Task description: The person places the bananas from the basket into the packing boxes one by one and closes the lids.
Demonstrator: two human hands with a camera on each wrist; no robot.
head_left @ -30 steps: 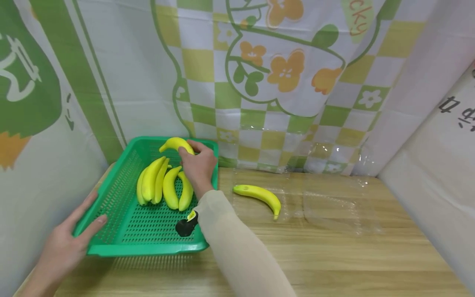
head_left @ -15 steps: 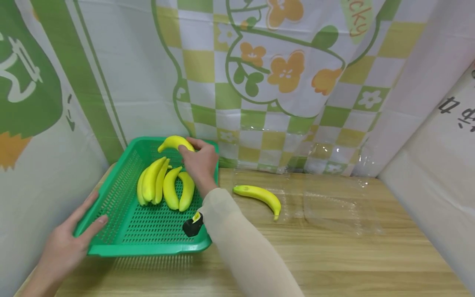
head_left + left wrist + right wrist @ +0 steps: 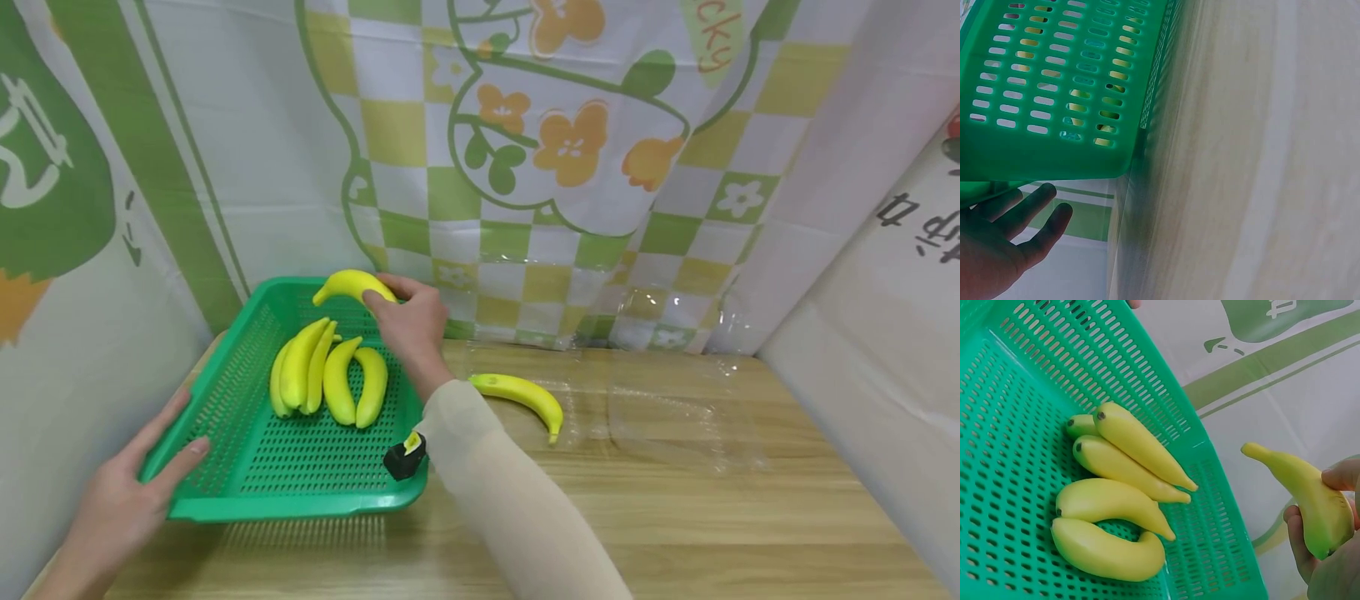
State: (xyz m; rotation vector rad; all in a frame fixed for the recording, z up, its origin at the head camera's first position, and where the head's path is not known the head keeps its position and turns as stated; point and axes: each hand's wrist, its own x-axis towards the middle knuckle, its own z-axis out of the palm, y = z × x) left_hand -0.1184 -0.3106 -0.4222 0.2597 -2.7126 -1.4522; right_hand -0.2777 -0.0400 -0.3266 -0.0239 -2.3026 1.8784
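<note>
A banana (image 3: 352,284) is in my right hand (image 3: 414,321), pinched between thumb and fingers above the far right part of the green plastic basket (image 3: 300,505). The right wrist view shows this banana (image 3: 1307,500) with its narrow tip pointing away from the hand. My left hand (image 3: 127,492) holds the basket's left rim, thumb over the inside and fingers along the outside; these fingers (image 3: 1029,212) show straight in the left wrist view. Inside the basket several bananas (image 3: 300,367) lie in two groups, a bunched group at left and a curved pair (image 3: 356,383) beside it.
Another banana (image 3: 521,395) lies on the wooden table (image 3: 675,533) right of the basket, by a clear plastic container (image 3: 675,408). A patterned curtain (image 3: 555,208) hangs close behind the basket and table. A black wrist device (image 3: 405,457) sits at my right sleeve.
My right hand, still holding the banana, has drifted slightly up and to the right. The left hand keeps its place on the basket rim. The head view has shifted a little.
</note>
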